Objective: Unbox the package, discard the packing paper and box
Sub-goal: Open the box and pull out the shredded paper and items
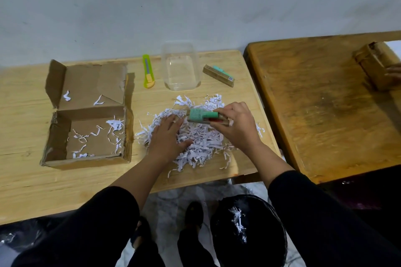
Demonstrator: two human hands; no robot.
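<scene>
An open cardboard box lies on the left of the light wooden table, with a few white paper shreds inside. A pile of shredded white packing paper is heaped on the table to its right. My left hand rests flat on the pile with fingers spread. My right hand grips a small teal and brown packaged item just above the pile. A black bin bag with some shreds in it stands on the floor below the table's front edge.
A green and yellow utility knife, a clear plastic container and a second teal and brown packaged item lie along the table's back. A darker wooden table adjoins on the right, where another person's hand touches a brown box.
</scene>
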